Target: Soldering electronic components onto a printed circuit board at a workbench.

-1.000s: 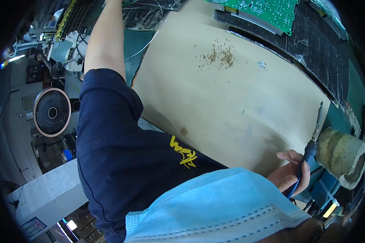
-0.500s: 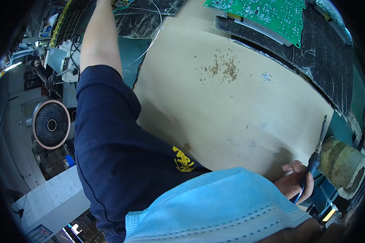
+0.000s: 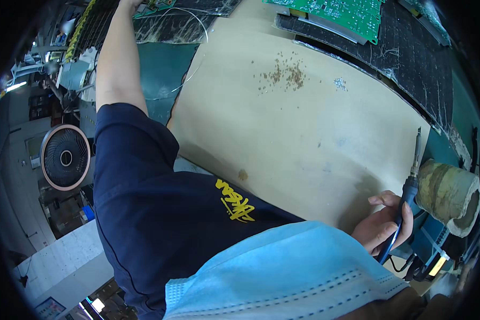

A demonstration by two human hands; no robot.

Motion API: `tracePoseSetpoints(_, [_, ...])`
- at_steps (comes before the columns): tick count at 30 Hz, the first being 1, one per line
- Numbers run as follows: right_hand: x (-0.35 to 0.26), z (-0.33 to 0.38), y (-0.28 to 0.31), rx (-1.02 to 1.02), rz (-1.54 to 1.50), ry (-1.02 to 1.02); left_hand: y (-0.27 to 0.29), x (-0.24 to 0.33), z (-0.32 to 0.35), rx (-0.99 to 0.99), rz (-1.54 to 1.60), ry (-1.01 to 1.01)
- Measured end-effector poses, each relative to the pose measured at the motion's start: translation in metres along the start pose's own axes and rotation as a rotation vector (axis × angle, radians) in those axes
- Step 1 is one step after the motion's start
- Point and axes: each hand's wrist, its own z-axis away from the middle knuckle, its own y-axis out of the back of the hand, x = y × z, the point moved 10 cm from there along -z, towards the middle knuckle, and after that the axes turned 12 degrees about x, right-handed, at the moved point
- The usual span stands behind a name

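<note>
My right hand (image 3: 377, 226) is closed around the dark handle of a soldering iron (image 3: 409, 191), low on the right. The iron's metal tip points up and away, over the right edge of the tan work sheet (image 3: 240, 128). At the upper left my left arm reaches far out, and my left hand (image 3: 130, 3) is cut off by the picture's top edge. It is beside a small green circuit board (image 3: 157, 6); its fingers are mostly out of sight. A thin pale wire (image 3: 205, 37) curves down from near that board.
A larger green circuit board (image 3: 341, 18) rests on a black scuffed surface (image 3: 410, 69) at the far right. Small brown bits (image 3: 290, 74) and silvery bits (image 3: 340, 84) lie scattered on the sheet. A rough hollow cylinder (image 3: 448, 194) lies beside the iron. A fan (image 3: 65, 157) is off left.
The whole view has shifted, so the boards and bits appear farther up and left. The iron stands a little more upright in my right hand. A bit more of my left hand shows.
</note>
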Motion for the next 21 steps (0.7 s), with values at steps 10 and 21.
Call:
tracePoseSetpoints(10, [-0.009,0.004,0.0,-0.03,-0.1,0.08,0.12,0.075,0.229,-0.596,1.184,0.357])
tracePoseSetpoints(21, [-0.055,0.006,0.058,0.113,0.038,0.564,0.149,0.13,0.489,-1.078,1.313,0.292])
